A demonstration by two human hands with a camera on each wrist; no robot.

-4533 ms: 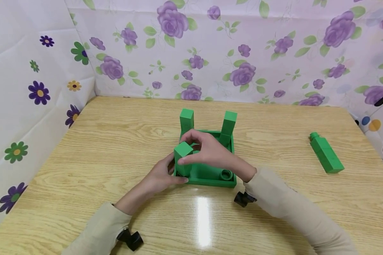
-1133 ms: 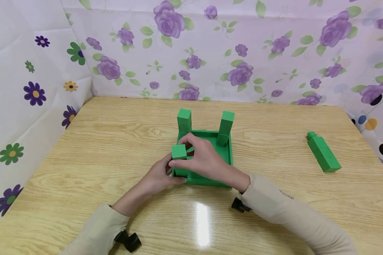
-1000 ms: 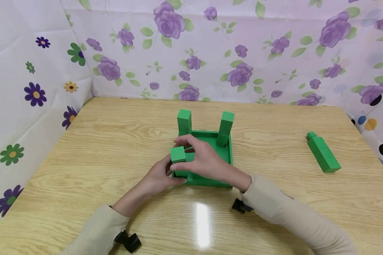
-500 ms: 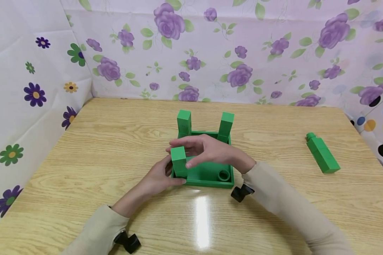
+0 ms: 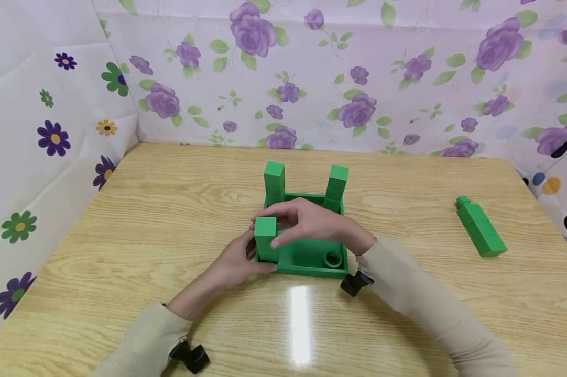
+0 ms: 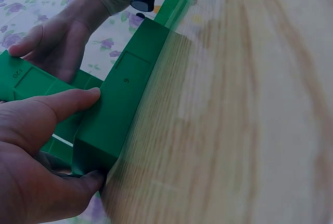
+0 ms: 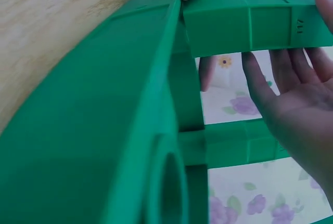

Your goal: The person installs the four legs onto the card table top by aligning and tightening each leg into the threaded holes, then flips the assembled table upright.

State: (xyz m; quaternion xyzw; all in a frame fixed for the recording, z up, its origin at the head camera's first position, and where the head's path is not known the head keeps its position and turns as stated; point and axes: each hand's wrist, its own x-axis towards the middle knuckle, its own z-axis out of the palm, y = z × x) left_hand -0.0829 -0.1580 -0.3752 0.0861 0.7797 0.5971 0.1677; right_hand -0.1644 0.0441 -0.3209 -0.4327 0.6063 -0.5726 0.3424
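A green square base (image 5: 312, 264) lies on the wooden table with two green legs (image 5: 274, 180) (image 5: 336, 183) standing in its far corners. A third leg (image 5: 265, 238) stands upright in the near left corner. My right hand (image 5: 285, 225) reaches over the base and pinches this leg's top between thumb and fingers. In the right wrist view the leg (image 7: 250, 21) lies between my thumb and fingers (image 7: 291, 94). My left hand (image 5: 238, 262) grips the base's near left corner, with the thumb pressed on the base's side (image 6: 125, 104). The near right socket (image 5: 333, 258) is bare.
A fourth green leg (image 5: 480, 233) lies loose on the table at the right. Flowered sheets wall the table at the back and left. Black wrist cameras (image 5: 354, 283) (image 5: 191, 356) sit under both sleeves. Bare wood stretches all round the base.
Half a second ago my right fingers had lifted off the near left leg; now they pinch its top again. My right wrist has swung right, uncovering the near right socket. My left hand has stayed put.
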